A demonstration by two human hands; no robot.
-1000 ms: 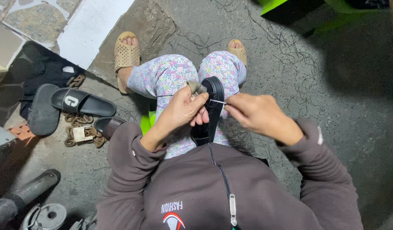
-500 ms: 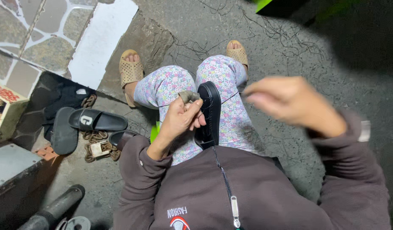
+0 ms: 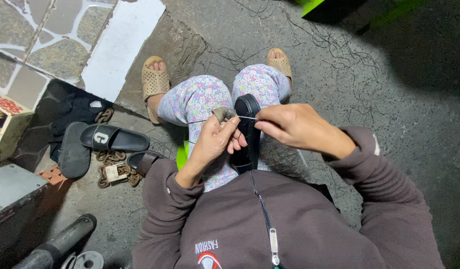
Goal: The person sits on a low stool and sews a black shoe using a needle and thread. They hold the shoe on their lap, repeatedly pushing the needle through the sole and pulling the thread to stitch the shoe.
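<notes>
A black sandal [image 3: 247, 132] is gripped by the closed left hand [image 3: 216, 140]; it is judged light and flexible, best held along its sole edge. A thin thread [image 3: 247, 118] is pinched by the closed right hand [image 3: 289, 124].

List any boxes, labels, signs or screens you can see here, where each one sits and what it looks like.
Cardboard box: far left edge, on the tiled ledge; cream sides, red-patterned top.
Padlock tag: on the rusty chain beside the black slide sandal; small pale rectangle.
Logo patch: on the person's brown sweatshirt, bottom centre; white, red and blue.
No signs or screens.
</notes>
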